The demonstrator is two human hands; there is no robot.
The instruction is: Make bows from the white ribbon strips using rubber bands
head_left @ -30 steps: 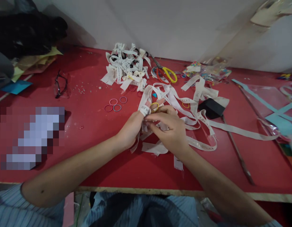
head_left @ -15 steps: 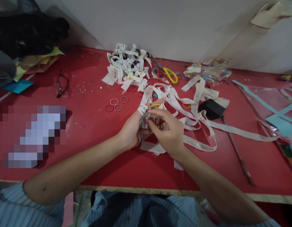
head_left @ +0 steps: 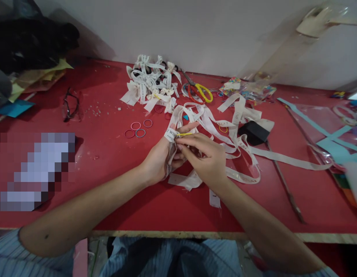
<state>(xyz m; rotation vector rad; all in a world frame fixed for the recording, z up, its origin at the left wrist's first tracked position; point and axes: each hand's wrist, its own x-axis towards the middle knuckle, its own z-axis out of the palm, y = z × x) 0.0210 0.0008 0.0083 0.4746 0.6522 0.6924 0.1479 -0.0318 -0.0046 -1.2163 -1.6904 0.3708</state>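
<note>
My left hand (head_left: 158, 159) is closed on a white printed ribbon (head_left: 170, 134), which wraps round its thumb and hangs down across the palm. A thin yellow hair elastic (head_left: 184, 134) lies by the ribbon, between both hands. With thumb and forefinger together, my right hand (head_left: 208, 156) pinches at the ribbon and elastic; its other fingers are partly hidden. Long loops of the same ribbon (head_left: 242, 177) spread over the table behind and right of my hands.
Tied ribbon bows (head_left: 151, 82) are heaped at the back beside yellow-and-red scissors (head_left: 200, 92). Several small elastics (head_left: 140, 133) lie left of my hands. Glasses (head_left: 70, 104), a pixelated object (head_left: 36, 173), a black piece (head_left: 253, 132) and a thin rod (head_left: 285, 181) rest on the red table (head_left: 109, 207).
The yellow elastic showed as an open loop and now looks like a flat, narrow line near my right fingertips. The whole view has shifted slightly; both hands stay together at the ribbon.
</note>
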